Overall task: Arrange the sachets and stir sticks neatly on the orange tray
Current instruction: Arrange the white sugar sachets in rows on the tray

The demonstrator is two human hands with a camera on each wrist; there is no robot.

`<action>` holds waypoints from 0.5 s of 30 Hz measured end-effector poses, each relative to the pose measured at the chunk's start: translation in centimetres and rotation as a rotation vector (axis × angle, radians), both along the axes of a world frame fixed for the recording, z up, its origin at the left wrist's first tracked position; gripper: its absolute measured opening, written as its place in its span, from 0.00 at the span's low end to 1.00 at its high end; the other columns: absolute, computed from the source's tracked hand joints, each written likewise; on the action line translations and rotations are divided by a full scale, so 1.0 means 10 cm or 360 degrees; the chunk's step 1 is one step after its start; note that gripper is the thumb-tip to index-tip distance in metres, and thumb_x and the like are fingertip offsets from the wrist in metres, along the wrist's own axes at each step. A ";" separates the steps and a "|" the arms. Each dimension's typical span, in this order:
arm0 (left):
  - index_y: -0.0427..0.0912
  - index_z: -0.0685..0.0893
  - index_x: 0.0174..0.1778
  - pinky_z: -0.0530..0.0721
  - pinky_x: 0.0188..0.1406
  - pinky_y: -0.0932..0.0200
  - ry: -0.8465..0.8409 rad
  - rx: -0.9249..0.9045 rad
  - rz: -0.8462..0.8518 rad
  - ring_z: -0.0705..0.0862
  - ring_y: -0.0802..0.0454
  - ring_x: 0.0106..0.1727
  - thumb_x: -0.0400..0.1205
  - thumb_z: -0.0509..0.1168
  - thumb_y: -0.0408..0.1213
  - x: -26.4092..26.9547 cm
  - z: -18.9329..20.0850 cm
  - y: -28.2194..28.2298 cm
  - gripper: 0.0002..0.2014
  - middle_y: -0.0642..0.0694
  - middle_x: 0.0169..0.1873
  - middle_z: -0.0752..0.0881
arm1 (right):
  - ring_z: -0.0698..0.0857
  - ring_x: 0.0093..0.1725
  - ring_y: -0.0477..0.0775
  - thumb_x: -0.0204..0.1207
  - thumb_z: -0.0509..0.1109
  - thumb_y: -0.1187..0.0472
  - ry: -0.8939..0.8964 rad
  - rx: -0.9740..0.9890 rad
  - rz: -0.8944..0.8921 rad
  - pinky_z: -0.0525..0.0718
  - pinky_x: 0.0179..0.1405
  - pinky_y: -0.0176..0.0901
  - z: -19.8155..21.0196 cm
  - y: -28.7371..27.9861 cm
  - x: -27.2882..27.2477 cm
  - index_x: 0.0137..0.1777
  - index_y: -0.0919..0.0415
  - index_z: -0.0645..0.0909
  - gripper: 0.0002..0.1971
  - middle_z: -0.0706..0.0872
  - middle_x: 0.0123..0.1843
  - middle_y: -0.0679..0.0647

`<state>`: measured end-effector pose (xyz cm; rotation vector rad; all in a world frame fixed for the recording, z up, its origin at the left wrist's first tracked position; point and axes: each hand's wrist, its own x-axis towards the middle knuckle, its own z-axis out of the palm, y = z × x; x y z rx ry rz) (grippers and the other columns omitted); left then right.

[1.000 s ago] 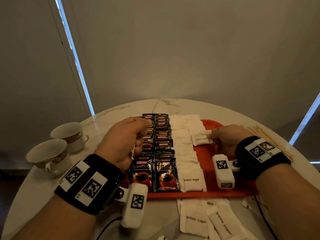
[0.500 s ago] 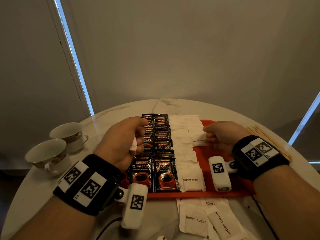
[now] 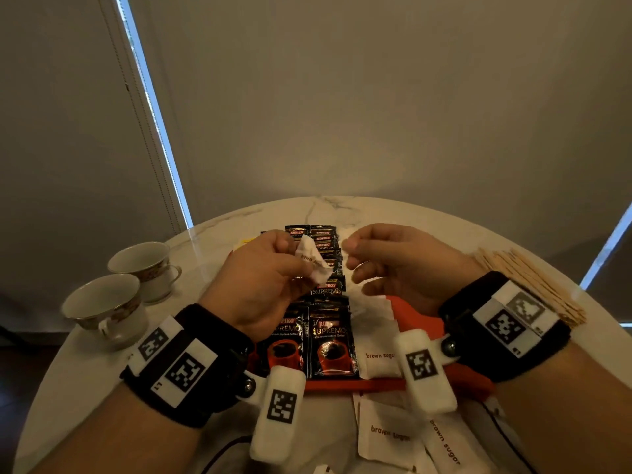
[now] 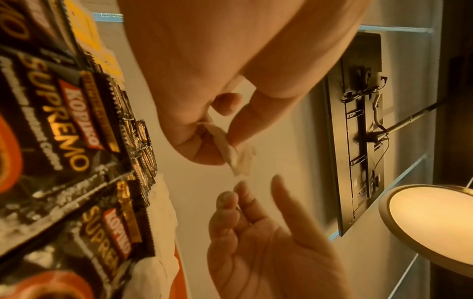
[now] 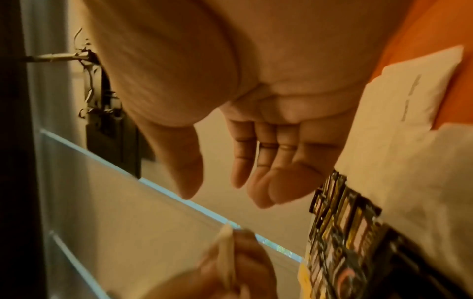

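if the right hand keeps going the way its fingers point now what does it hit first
Most likely the crumpled white brown-sugar sachet that the left hand pinches; the open right hand points its fingertips leftward at it across a small gap. Depth is unclear, but the wrist views agree.

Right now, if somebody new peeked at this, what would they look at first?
Probably the left hand holding a white sugar sachet up above the orange tray, with the open right hand reaching for it. Next, the shiny black coffee sachets lined up in rows on the tray's left side.
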<state>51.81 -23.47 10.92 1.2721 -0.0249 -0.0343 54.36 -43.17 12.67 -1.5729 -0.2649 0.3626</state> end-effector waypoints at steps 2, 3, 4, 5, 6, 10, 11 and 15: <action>0.43 0.69 0.35 0.92 0.45 0.51 -0.0105 0.0122 -0.0005 0.88 0.37 0.51 0.78 0.64 0.12 -0.01 -0.02 0.01 0.21 0.34 0.42 0.82 | 0.88 0.41 0.52 0.58 0.85 0.54 -0.0106 -0.0089 0.0052 0.88 0.42 0.48 -0.02 0.11 -0.07 0.56 0.61 0.84 0.27 0.90 0.42 0.54; 0.43 0.71 0.33 0.91 0.44 0.51 -0.0150 0.0167 0.0002 0.89 0.39 0.47 0.77 0.66 0.12 -0.01 -0.02 0.02 0.21 0.36 0.38 0.83 | 0.88 0.42 0.53 0.58 0.86 0.56 -0.0159 -0.0128 0.0050 0.89 0.44 0.49 -0.04 0.15 -0.08 0.57 0.62 0.84 0.27 0.90 0.43 0.56; 0.42 0.74 0.33 0.90 0.44 0.52 -0.0185 0.0193 0.0006 0.89 0.42 0.43 0.75 0.69 0.13 -0.03 -0.02 0.02 0.19 0.37 0.36 0.85 | 0.89 0.43 0.53 0.61 0.87 0.59 -0.0214 -0.0162 0.0028 0.90 0.46 0.50 -0.06 0.17 -0.09 0.57 0.62 0.84 0.26 0.90 0.45 0.57; 0.40 0.78 0.34 0.90 0.44 0.53 -0.0212 0.0202 0.0001 0.91 0.43 0.41 0.72 0.71 0.14 -0.04 -0.01 0.02 0.16 0.37 0.35 0.87 | 0.89 0.43 0.53 0.65 0.86 0.62 -0.0264 -0.0187 -0.0011 0.91 0.47 0.50 -0.08 0.18 -0.09 0.57 0.63 0.84 0.22 0.90 0.45 0.58; 0.38 0.82 0.37 0.91 0.45 0.53 -0.0223 0.0208 -0.0004 0.92 0.43 0.42 0.69 0.74 0.17 -0.05 -0.01 0.01 0.12 0.36 0.36 0.90 | 0.90 0.42 0.53 0.68 0.85 0.65 -0.0294 -0.0191 -0.0058 0.92 0.47 0.49 -0.10 0.18 -0.08 0.56 0.64 0.85 0.18 0.90 0.45 0.58; 0.36 0.92 0.49 0.92 0.55 0.47 -0.0160 0.0232 0.0068 0.93 0.35 0.55 0.75 0.73 0.16 -0.04 -0.01 0.00 0.13 0.35 0.50 0.94 | 0.90 0.40 0.55 0.76 0.79 0.66 -0.0232 -0.0019 -0.0194 0.91 0.44 0.49 -0.10 0.16 -0.06 0.49 0.66 0.87 0.05 0.91 0.44 0.61; 0.37 0.93 0.50 0.92 0.57 0.45 -0.0157 0.0257 0.0069 0.93 0.36 0.55 0.76 0.73 0.16 -0.04 -0.01 0.00 0.14 0.36 0.51 0.94 | 0.89 0.39 0.55 0.78 0.77 0.67 -0.0221 0.0030 -0.0218 0.91 0.41 0.48 -0.09 0.16 -0.05 0.49 0.66 0.87 0.03 0.91 0.43 0.61; 0.40 0.94 0.53 0.93 0.52 0.50 -0.0166 0.0299 0.0058 0.95 0.41 0.52 0.76 0.73 0.17 -0.07 0.02 0.02 0.16 0.41 0.50 0.95 | 0.88 0.33 0.49 0.83 0.72 0.65 -0.0258 0.0119 -0.0324 0.88 0.33 0.42 -0.09 0.19 -0.05 0.52 0.71 0.87 0.07 0.91 0.38 0.56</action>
